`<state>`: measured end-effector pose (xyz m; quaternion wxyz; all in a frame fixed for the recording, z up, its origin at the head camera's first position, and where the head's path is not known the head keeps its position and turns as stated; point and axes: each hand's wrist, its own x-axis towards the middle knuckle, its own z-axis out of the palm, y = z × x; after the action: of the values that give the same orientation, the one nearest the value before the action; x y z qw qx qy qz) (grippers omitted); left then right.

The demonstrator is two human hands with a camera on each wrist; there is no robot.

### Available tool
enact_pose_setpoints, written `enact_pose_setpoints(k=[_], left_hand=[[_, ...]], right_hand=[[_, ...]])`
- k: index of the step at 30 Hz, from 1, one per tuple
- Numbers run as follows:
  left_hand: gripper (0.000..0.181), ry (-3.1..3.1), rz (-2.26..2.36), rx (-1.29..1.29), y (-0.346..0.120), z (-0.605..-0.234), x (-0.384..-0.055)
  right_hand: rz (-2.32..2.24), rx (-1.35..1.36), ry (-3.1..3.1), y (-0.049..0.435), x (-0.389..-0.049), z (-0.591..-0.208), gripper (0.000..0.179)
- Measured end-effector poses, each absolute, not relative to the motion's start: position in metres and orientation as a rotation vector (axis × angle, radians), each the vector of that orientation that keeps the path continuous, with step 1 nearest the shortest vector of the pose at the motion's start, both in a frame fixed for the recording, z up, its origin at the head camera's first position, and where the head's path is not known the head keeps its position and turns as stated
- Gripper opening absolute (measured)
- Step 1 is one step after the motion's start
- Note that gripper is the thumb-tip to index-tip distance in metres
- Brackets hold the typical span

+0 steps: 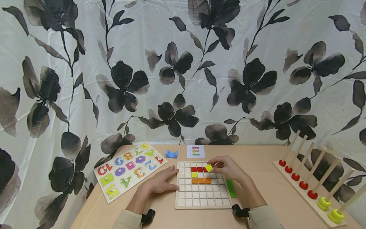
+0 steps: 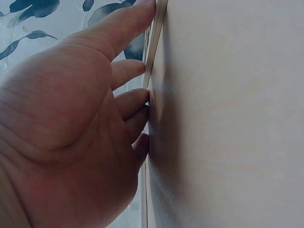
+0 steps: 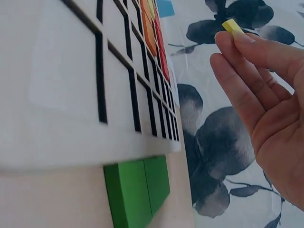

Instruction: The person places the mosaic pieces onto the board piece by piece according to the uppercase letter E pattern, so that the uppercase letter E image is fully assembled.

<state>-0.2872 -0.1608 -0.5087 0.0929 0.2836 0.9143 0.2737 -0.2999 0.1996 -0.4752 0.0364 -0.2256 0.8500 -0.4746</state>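
Note:
A wooden grid board point(image 1: 188, 202) of white squares lies in the middle of the table. Red tiles point(image 1: 194, 169) fill part of one row, with a single yellow-green tile point(image 1: 194, 175) under the leftmost and a row of orange tiles point(image 1: 201, 181) below. Between thumb and fingertips my right hand point(image 1: 230, 168) pinches a yellow tile point(image 1: 209, 168), held tilted over the right end of the red row. My left hand point(image 1: 161, 182) rests at the board's left edge, thumb and fingertips against its frame, with fingers extended.
Behind the board lie a pattern card point(image 1: 196, 151) and a blue notched block point(image 1: 172, 154). A number puzzle board point(image 1: 110, 197) is at left. Green blocks point(image 1: 231, 188) sit beside the board's right edge. A peg rack point(image 1: 307, 194) with red and yellow rings stands at far right.

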Motion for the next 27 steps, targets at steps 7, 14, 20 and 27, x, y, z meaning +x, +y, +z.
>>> enact_pose_setpoints(k=[7,14,20,27], left_hand=[[0.084,2.717,0.807,0.842,-0.161,-0.508,-0.287],[0.084,2.707,0.812,0.839,-0.161,-0.507,-0.286],[0.084,2.709,0.799,0.828,-0.161,-0.509,-0.286],[0.084,2.700,0.804,0.793,-0.162,-0.510,-0.287]], right_hand=[[-1.460,-0.735,2.579,0.185,-0.298,-0.475,0.028],[-1.431,-0.714,2.616,0.170,-0.295,-0.477,0.027],[-1.430,-0.809,2.665,0.160,-0.295,-0.479,0.025],[-1.293,-0.834,2.553,0.150,-0.293,-0.487,0.020]])
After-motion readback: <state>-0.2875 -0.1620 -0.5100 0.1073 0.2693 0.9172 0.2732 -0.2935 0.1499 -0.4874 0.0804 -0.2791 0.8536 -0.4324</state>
